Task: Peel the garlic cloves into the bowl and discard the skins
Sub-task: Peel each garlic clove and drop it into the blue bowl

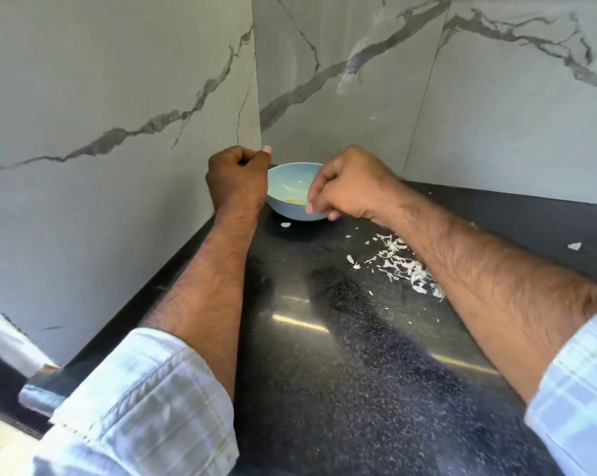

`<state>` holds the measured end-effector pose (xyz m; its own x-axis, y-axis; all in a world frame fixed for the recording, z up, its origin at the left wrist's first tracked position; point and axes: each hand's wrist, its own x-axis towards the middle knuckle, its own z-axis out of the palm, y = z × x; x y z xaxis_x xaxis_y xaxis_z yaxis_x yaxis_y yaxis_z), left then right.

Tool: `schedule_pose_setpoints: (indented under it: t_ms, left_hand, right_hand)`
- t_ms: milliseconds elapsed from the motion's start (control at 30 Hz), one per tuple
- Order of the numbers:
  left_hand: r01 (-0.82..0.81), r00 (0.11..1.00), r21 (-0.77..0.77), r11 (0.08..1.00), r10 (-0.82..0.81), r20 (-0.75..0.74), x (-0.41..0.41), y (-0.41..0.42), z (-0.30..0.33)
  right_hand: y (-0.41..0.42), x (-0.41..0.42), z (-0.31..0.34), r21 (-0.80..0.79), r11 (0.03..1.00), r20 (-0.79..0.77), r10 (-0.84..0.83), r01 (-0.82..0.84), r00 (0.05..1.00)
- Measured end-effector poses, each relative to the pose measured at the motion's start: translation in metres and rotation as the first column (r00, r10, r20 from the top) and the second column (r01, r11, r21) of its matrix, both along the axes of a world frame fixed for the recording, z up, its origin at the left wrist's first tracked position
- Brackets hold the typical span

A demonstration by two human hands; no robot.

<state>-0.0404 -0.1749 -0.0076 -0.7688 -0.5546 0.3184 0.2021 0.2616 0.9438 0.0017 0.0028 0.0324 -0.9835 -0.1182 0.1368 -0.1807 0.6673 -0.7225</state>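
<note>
The left hand (236,180) is hovering fisted beside the light blue bowl (290,192), its contents hidden. The right hand (345,187) is hanging over the bowl's rim, fingers curled downward; any hold is unclear. Garlic skins (405,266) are lying scattered on the black countertop (324,355) under the right forearm.

Bowl (291,187) pale blue, small yellowish bit inside, possibly peeled garlic, too blurred to tell. Countertop (341,355) black, fine pale speckle, glossy streaks. Garlic skins (405,266) white to off-white, papery. Wall tiles (118,80) pale grey-white marble look, dark grey veins. Sleeves (145,400) white with faint blue-grey plaid lines.
</note>
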Motion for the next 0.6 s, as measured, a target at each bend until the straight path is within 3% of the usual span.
schedule_pose_setpoints:
  t_ms: [67,133,300,467,600]
  left_hand:
    - [-0.008,1.0,0.011,1.0,0.008,0.013,0.0,-0.01,-0.002]
    - [-0.028,0.999,0.033,0.999,0.027,0.023,0.001,-0.018,-0.005]
    - [-0.042,0.997,0.036,0.999,0.039,0.072,0.001,-0.024,-0.008]
    - [-0.07,0.991,0.043,0.997,0.065,0.113,-0.003,-0.028,-0.007]
    - [-0.089,0.987,0.087,0.992,0.076,0.141,-0.004,-0.03,-0.006]
  right_hand:
    - [-0.006,0.006,-0.016,0.119,0.991,0.015,0.065,-0.066,0.998]
    - [-0.012,0.002,-0.032,0.216,0.976,-0.069,0.054,-0.038,0.996]
    - [-0.029,-0.005,-0.047,0.325,0.946,-0.18,0.048,0.014,0.982]
    - [-0.059,0.005,-0.051,0.693,0.721,-0.258,0.231,0.013,0.938]
    - [-0.073,0.004,-0.049,0.797,0.603,-0.234,0.275,0.023,0.933]
